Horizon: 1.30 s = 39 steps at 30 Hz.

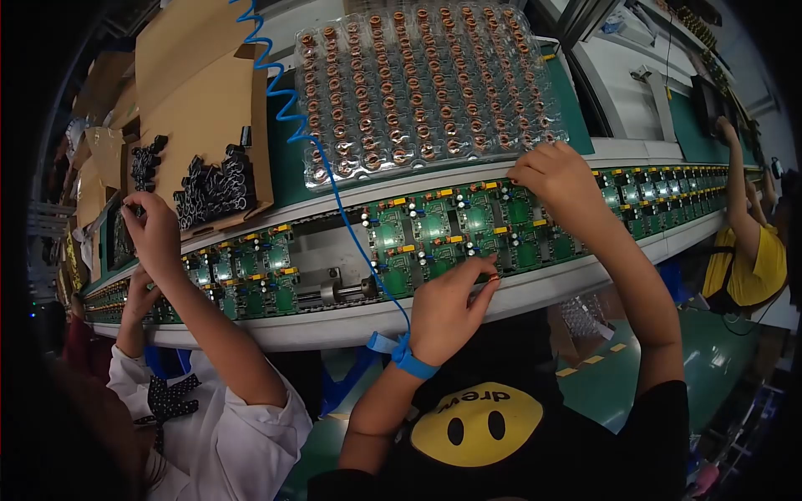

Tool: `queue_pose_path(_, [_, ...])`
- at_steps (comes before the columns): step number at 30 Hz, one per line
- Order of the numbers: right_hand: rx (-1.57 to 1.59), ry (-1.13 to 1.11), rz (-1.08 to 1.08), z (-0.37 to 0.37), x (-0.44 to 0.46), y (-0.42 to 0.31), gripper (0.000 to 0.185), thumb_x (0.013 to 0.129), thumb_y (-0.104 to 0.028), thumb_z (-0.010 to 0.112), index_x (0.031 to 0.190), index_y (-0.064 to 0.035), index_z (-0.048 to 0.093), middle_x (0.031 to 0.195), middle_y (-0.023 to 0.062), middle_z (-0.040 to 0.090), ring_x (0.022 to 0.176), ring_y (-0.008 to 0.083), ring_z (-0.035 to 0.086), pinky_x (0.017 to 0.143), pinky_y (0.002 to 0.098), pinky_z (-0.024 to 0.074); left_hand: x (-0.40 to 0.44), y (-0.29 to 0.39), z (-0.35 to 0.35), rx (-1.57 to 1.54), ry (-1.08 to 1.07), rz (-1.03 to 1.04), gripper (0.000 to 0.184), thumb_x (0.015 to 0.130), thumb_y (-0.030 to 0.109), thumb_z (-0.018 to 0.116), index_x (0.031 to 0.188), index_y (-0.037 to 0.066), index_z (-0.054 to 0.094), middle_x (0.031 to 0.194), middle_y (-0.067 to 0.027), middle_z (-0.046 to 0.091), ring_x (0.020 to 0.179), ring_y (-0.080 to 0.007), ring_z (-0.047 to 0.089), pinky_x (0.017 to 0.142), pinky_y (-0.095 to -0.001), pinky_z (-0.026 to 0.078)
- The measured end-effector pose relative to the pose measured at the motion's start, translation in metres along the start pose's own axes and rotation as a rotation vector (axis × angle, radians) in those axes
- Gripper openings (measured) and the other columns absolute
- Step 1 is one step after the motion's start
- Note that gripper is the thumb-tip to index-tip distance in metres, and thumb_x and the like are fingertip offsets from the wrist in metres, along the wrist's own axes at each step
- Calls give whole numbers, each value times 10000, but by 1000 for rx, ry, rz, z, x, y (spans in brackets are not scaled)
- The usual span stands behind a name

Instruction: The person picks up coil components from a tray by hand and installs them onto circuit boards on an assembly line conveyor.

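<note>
My left hand (451, 307), with a blue strap round its wrist, pinches a small copper-coloured coil (494, 277) just above the near edge of the green circuit boards (430, 225). Bent over the far edge of the boards is my right hand (555, 182); its fingers are pressed together beside the rail, and what they hold, if anything, is hidden. Beyond the boards lies a clear plastic tray (359, 174) with rows of copper coils (422, 83).
A coiled blue cord (338, 196) crosses the line in front. At left, a co-worker's hands (154, 230) are over the boards, near a cardboard box (263, 167) of black parts (213, 192). Another person in yellow (748, 267) is at right.
</note>
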State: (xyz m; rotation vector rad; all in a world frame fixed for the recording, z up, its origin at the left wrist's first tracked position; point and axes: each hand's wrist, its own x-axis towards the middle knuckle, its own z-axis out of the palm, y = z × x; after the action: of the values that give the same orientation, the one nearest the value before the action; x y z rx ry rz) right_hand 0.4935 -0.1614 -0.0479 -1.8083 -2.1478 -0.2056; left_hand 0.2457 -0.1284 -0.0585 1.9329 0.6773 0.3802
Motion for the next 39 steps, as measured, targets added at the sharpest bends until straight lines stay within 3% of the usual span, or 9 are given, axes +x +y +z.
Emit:
queue_pose_path(9, [-6,22,11,4,-3,-1,189,727,-25,623,903,-65,679,872,53,614,887,247,604,806,368,466,-2,-2,3,4,9,13,183,894,143,710,1042,83,621,1028,-95,735,687,-255,718,587,-351,554])
queue_pose_path(11, [-2,13,18,4,-3,-1,190,729,-17,621,904,-63,679,873,54,616,887,250,603,805,370,464,-2,-5,5,-22,57,50,148,868,102,730,977,59,640,1095,-77,738,466,-136,561,459,-273,444])
queue_pose_path(25, [81,26,104,3,-8,-1,174,733,-4,641,878,-74,708,841,37,643,869,261,601,781,378,454,-2,-7,6,-46,52,71,140,887,123,710,990,64,636,1117,-82,730,478,-166,585,474,-296,464])
queue_pose_path(31, [29,57,123,0,-11,-6,165,729,-52,722,892,-75,731,824,52,663,864,261,623,772,399,479,-2,-11,6,-38,67,97,155,886,145,716,992,63,638,1121,-83,728,472,-173,584,470,-307,464])
queue_pose_path(35, [204,-49,347,-34,-3,-17,195,806,-113,750,995,-63,751,838,85,711,897,266,671,794,409,519,-3,-13,7,-32,61,111,150,897,159,708,987,65,633,1125,-73,730,476,-170,594,468,-297,471])
queue_pose_path(36, [415,-33,467,-45,1,-26,236,823,-140,752,1042,-54,739,920,102,719,870,256,685,770,400,527,-2,-12,5,-10,82,120,150,897,159,708,987,65,633,1125,-73,730,476,-170,594,468,-297,471])
queue_pose_path(37, [629,-26,583,-58,5,-35,281,839,-168,755,1090,-44,728,1003,119,728,843,245,699,745,391,535,-2,-11,4,4,29,75,155,912,179,690,1017,85,626,1122,-74,728,591,-222,655,542,-340,518])
queue_pose_path(38, [971,-69,537,-75,8,-50,372,875,-222,732,1183,-21,675,1132,149,683,988,253,672,844,393,520,-2,-9,3,14,-30,23,162,928,200,671,1048,105,619,1120,-75,725,705,-273,717,617,-383,565])
queue_pose_path(39, [1311,-121,484,-92,11,-68,468,911,-276,710,1276,2,622,1260,178,639,1134,262,646,944,395,505,-3,-8,2,2,-41,16,170,937,218,663,1060,108,620,1134,-71,722,672,-272,706,612,-383,562])
